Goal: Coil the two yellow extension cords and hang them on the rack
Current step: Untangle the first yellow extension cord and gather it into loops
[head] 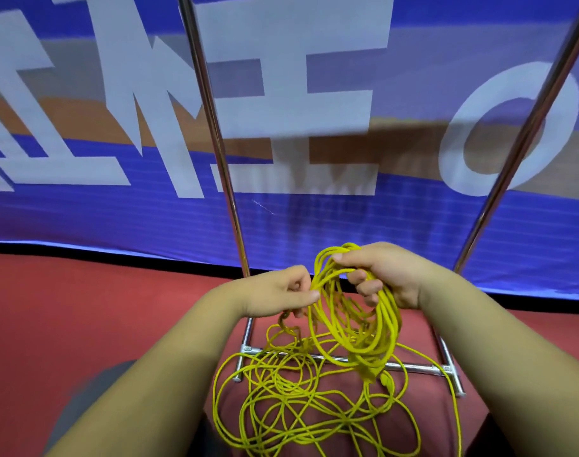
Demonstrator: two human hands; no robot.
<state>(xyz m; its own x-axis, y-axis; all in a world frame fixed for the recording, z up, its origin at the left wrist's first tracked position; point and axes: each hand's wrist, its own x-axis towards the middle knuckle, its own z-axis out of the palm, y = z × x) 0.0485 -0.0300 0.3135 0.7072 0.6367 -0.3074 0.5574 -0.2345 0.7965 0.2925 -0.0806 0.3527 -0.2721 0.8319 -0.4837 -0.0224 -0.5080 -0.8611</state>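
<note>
Coiling is under way and, by my reading, less than half done. The right hand [390,275] is closed around a coil [357,328] of yellow cord, several loops bunched under the thumb and curled fingers and hanging down in front of the rack [215,127]. The left hand [281,291], just left of the coil, pinches a single strand between thumb and fingers, seemingly feeding it towards the next loop.

Much more cord is not yet gathered. A loose tangle [281,400] lies spread on the red floor [83,308], near the person and across the rack's base bar [413,367], with strands running up from it to both hands. I cannot tell whether the tangle is one cord or both, nor where one ends and the other begins. Nothing hangs on the part of the rack that shows. Its two chrome uprights rise bare against the blue banner [83,219], and its top is out of view. So what is left is finishing this coil, coiling the second cord and hanging both.

The cord is thin, bright yellow and limp. It falls in uneven, overlapping loops that cross many times, so it looks likely to snag as it is drawn up.
</note>
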